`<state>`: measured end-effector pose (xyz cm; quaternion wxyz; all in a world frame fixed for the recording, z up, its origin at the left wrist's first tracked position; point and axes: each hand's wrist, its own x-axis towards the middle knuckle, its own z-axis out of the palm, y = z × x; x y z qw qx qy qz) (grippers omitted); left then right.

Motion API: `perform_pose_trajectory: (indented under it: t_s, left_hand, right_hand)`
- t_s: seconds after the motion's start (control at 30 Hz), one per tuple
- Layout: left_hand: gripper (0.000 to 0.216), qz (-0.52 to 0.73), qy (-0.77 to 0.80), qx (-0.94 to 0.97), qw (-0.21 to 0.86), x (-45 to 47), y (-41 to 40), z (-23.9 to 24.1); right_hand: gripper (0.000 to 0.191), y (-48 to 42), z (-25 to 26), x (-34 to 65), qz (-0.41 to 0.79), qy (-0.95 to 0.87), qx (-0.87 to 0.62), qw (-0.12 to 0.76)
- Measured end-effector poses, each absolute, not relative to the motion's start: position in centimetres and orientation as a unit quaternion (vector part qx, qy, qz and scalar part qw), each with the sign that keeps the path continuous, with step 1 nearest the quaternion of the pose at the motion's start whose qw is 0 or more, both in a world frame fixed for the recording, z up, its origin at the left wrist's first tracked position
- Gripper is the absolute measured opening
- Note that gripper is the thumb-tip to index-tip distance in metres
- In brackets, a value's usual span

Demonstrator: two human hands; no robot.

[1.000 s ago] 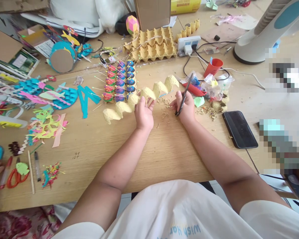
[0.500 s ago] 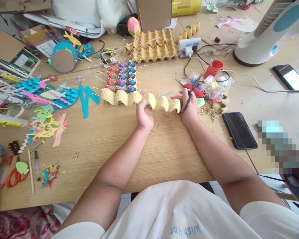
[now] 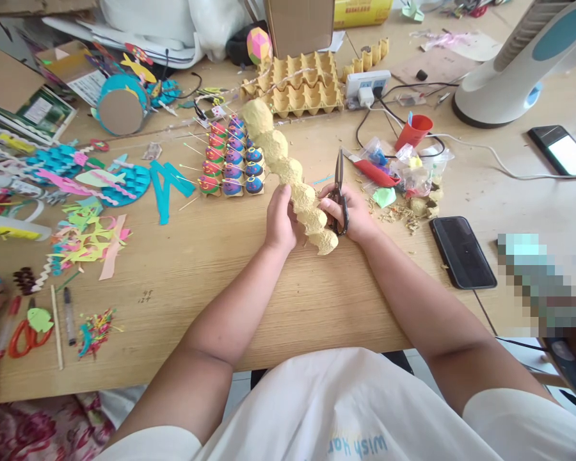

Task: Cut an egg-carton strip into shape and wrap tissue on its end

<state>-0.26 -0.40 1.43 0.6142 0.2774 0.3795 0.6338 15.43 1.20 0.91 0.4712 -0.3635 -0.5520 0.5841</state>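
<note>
The pale wooden tabletop (image 3: 206, 282) lies bare from the hands down to its near edge. That open patch is hemmed on the left by scattered coloured paper cut-outs (image 3: 89, 240) and on the right by a flat black phone (image 3: 461, 251). Behind the hands, rows of painted egg-cup figures (image 3: 233, 168) crowd just beside the work.

The long yellow pulp egg-carton strip (image 3: 288, 169) is raised over the table's middle. It slants from its low end between both hands up and away to the left. It is a chain of rounded cups, rough and matte, with ragged cut rims.

The left hand (image 3: 279, 224) clasps its lower part. The right hand (image 3: 352, 218) is clenched on the black metal scissors (image 3: 338, 192), whose blades point away, just beside the strip.
</note>
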Motion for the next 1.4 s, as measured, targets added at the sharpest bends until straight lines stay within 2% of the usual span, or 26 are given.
perform_pose_trajectory:
  t_s: [0.17, 0.3, 0.43, 0.63, 0.77, 0.9, 1.1, 1.3, 1.4]
  left_hand:
    - [0.057, 0.610, 0.372, 0.287, 0.638, 0.0, -0.1, 1.1]
    - [0.053, 0.642, 0.385, 0.282, 0.600, 0.2, 0.4, 0.6]
    - [0.059, 0.629, 0.362, 0.318, 0.610, 0.2, 0.3, 0.4]
    - [0.048, 0.620, 0.352, 0.386, 0.585, 0.1, -0.2, -0.1]
    - [0.038, 0.633, 0.370, 0.350, 0.583, 0.2, 0.1, -0.3]
    - [0.032, 0.642, 0.366, 0.316, 0.595, 0.1, 0.3, -0.3]
    - [0.035, 0.615, 0.351, 0.303, 0.638, 0.0, 0.0, 0.2]
    - [0.063, 0.586, 0.328, 0.377, 0.638, -0.1, -0.3, 0.7]
    - [0.059, 0.598, 0.327, 0.356, 0.639, -0.2, -0.2, 0.8]
  right_hand:
    - [0.071, 1.6, 0.5, 15.3, 0.625, -0.533, -0.338, 0.460]
    - [0.076, 1.9, 0.2, 15.1, 0.635, -0.489, -0.348, 0.486]
    - [0.076, 2.1, 0.1, 14.9, 0.612, -0.469, -0.364, 0.523]
    - [0.071, 2.2, 0.0, 14.9, 0.565, -0.467, -0.386, 0.560]
    - [0.064, 1.9, 0.0, 14.7, 0.522, -0.488, -0.413, 0.565]
    - [0.064, 1.8, 0.1, 14.5, 0.538, -0.491, -0.403, 0.554]
    - [0.070, 2.1, -0.1, 14.7, 0.573, -0.460, -0.398, 0.549]
    - [0.066, 2.0, -0.1, 14.7, 0.548, -0.490, -0.398, 0.550]
    - [0.063, 1.9, 0.2, 14.5, 0.524, -0.497, -0.405, 0.560]
